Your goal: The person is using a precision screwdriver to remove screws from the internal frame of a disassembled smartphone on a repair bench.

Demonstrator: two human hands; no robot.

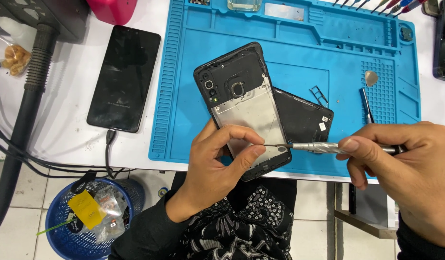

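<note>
Down left on the floor, a blue basket (58, 231) holding a yellow square packet (86, 208) and clear crumpled wrappers (108, 216). At the far left edge of the counter (68, 120), a clear bag of brown snacks (13, 58). Small white rectangular stickers on the black back cover (304, 120) lying on the blue mat (184, 96).

Opened phone (242, 103): black frame, camera cluster at upper left, round ring near the middle, bare silver plate below. Held tilted above the mat's near edge, lower end over the back cover.

Left hand (217, 168) gripping the phone's lower end, thumb and forefinger pressed onto the frame. Right hand (410, 173) pinched shut round a silver screwdriver (323, 147), tip touching the phone's lower right edge beside the left thumb. Another phone (124, 77), dark and cabled, lying left of the mat.
</note>
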